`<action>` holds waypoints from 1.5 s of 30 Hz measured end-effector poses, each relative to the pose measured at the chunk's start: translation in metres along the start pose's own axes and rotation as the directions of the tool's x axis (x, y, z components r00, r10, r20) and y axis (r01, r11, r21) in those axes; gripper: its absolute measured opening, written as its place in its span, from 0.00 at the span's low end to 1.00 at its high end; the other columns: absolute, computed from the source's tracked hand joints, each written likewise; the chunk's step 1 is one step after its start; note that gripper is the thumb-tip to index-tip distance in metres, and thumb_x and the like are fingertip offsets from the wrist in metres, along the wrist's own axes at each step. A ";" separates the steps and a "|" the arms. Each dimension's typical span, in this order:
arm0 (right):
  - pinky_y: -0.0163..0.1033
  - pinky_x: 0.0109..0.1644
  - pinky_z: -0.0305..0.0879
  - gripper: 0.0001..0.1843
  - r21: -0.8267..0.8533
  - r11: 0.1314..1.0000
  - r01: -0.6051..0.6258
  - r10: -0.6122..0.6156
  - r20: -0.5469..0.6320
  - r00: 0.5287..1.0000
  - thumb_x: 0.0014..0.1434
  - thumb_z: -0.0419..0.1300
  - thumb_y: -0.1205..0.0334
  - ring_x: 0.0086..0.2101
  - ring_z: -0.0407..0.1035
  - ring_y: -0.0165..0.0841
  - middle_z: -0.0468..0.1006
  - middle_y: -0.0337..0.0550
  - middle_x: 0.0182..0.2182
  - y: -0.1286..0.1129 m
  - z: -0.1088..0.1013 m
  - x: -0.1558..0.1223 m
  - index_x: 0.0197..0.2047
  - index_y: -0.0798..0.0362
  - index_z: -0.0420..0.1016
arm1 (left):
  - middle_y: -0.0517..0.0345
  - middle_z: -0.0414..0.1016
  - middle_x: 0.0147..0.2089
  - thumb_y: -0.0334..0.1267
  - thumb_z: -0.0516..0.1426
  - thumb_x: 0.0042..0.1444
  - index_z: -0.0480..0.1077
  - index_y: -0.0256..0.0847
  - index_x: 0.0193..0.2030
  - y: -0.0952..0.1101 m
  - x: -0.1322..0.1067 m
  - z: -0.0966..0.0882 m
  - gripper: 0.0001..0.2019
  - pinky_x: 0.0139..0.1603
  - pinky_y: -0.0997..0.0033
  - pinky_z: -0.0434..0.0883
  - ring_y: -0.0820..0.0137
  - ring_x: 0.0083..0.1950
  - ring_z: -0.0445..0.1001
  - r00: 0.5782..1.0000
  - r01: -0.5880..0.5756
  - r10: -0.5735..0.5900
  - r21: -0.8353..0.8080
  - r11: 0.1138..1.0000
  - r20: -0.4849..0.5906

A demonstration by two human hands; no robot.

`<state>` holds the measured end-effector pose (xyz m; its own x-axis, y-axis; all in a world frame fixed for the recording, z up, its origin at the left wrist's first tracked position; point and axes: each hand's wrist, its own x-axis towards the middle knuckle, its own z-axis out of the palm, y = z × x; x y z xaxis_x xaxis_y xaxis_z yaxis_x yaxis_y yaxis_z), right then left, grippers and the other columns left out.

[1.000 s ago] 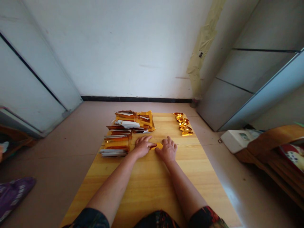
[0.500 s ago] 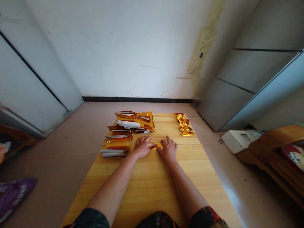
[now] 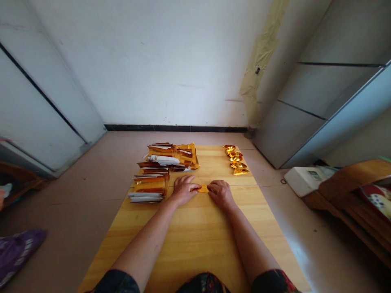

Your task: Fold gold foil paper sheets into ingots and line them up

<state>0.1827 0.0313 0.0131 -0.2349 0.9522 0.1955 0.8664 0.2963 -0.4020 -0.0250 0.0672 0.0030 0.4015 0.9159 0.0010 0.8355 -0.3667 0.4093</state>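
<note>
A small piece of gold paper [image 3: 202, 188] lies on the wooden table [image 3: 195, 236] between my two hands. My left hand [image 3: 182, 189] rests flat with its fingers stretched out, thumb touching the paper's left end. My right hand [image 3: 220, 192] has its fingers curled in against the paper's right end. Most of the paper is hidden by the hands.
Stacks of gold and white foil sheets [image 3: 152, 183] and more gold sheets [image 3: 175, 155] sit at the table's far left. Several folded gold pieces [image 3: 236, 159] lie in a row at the far right. A wooden bench [image 3: 354, 191] stands to the right, and a white box [image 3: 302, 179] on the floor.
My right hand has drawn its spread fingers in to a curl and shifted slightly right. The left hand has stayed nearly still on the paper.
</note>
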 end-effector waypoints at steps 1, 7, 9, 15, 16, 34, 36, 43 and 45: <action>0.38 0.53 0.52 0.12 -0.002 1.000 0.013 -0.013 0.003 1.000 0.57 0.58 0.63 0.46 0.64 0.34 0.76 0.40 0.44 0.000 0.000 0.000 0.44 0.45 0.77 | 0.65 0.61 0.65 0.43 0.56 0.55 0.74 0.62 0.46 0.000 0.000 0.000 0.13 0.64 0.50 0.48 0.58 0.65 0.55 1.000 -0.002 0.002 -0.002 1.000 -0.009; 0.38 0.51 0.52 0.11 -0.016 0.998 0.059 -0.058 0.034 0.998 0.59 0.57 0.61 0.44 0.63 0.35 0.75 0.42 0.42 -0.002 -0.006 0.000 0.43 0.46 0.77 | 0.65 0.64 0.63 0.43 0.52 0.59 0.75 0.61 0.45 0.001 -0.001 0.001 0.13 0.64 0.50 0.49 0.61 0.64 0.57 0.999 -0.003 0.004 0.006 1.000 -0.033; 0.38 0.51 0.52 0.11 -0.025 0.999 0.042 -0.040 0.040 0.998 0.58 0.57 0.61 0.44 0.63 0.34 0.75 0.42 0.42 -0.005 -0.008 0.000 0.43 0.47 0.77 | 0.65 0.65 0.63 0.43 0.51 0.60 0.75 0.61 0.45 0.002 -0.001 0.002 0.13 0.63 0.50 0.49 0.62 0.64 0.57 0.999 -0.011 0.012 0.016 1.000 -0.044; 0.36 0.48 0.52 0.08 -0.024 0.999 0.030 -0.030 0.005 1.000 0.58 0.58 0.62 0.41 0.65 0.32 0.76 0.40 0.37 -0.010 -0.007 0.003 0.38 0.48 0.78 | 0.64 0.68 0.60 0.40 0.51 0.61 0.75 0.56 0.43 0.004 -0.005 0.004 0.12 0.62 0.51 0.50 0.63 0.62 0.60 0.992 -0.031 0.031 0.000 1.000 -0.124; 0.36 0.47 0.52 0.08 -0.028 0.999 0.026 -0.026 -0.001 1.000 0.58 0.57 0.62 0.41 0.65 0.32 0.76 0.40 0.36 -0.010 -0.006 0.003 0.37 0.48 0.78 | 0.63 0.69 0.59 0.39 0.51 0.61 0.75 0.55 0.43 0.005 -0.006 0.004 0.12 0.62 0.52 0.50 0.64 0.62 0.61 0.989 -0.037 0.035 -0.008 0.999 -0.144; 0.36 0.42 0.50 0.10 -0.207 0.973 0.103 -0.111 -0.031 0.993 0.59 0.56 0.66 0.33 0.65 0.31 0.77 0.42 0.28 -0.014 0.005 0.016 0.30 0.52 0.77 | 0.53 0.78 0.38 0.31 0.51 0.57 0.74 0.41 0.36 0.003 -0.003 0.014 0.09 0.47 0.66 0.68 0.66 0.42 0.74 0.912 -0.212 0.146 -0.137 0.968 -0.382; 0.36 0.41 0.50 0.10 -0.203 0.976 0.075 -0.088 -0.055 0.995 0.59 0.56 0.66 0.32 0.66 0.31 0.77 0.43 0.27 -0.016 0.007 0.017 0.28 0.53 0.77 | 0.52 0.78 0.39 0.31 0.51 0.57 0.73 0.41 0.36 0.004 -0.002 0.014 0.09 0.48 0.66 0.69 0.66 0.43 0.74 0.906 -0.212 0.109 -0.216 0.953 -0.409; 0.33 0.36 0.53 0.10 0.055 0.989 -0.134 0.142 -0.172 0.975 0.56 0.55 0.66 0.29 0.69 0.30 0.79 0.41 0.26 -0.025 0.020 0.016 0.27 0.53 0.76 | 0.50 0.71 0.53 0.37 0.59 0.51 0.60 0.43 0.59 0.017 -0.002 0.018 0.27 0.45 0.68 0.73 0.71 0.40 0.76 0.859 -0.148 -0.266 -0.709 0.690 -0.438; 0.32 0.33 0.53 0.11 0.155 0.967 -0.201 0.229 -0.195 0.954 0.56 0.54 0.64 0.27 0.69 0.29 0.79 0.40 0.26 -0.028 0.024 0.016 0.27 0.52 0.77 | 0.48 0.69 0.54 0.39 0.60 0.50 0.54 0.43 0.63 0.023 -0.001 0.024 0.33 0.42 0.69 0.73 0.73 0.37 0.76 0.851 -0.139 -0.364 -0.832 0.538 -0.378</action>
<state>0.1441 0.0396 0.0063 0.0603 0.9614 0.2683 0.8169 0.1069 -0.5668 0.0030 0.0537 -0.0091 -0.1046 0.9749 0.1967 0.0811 -0.1888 0.9787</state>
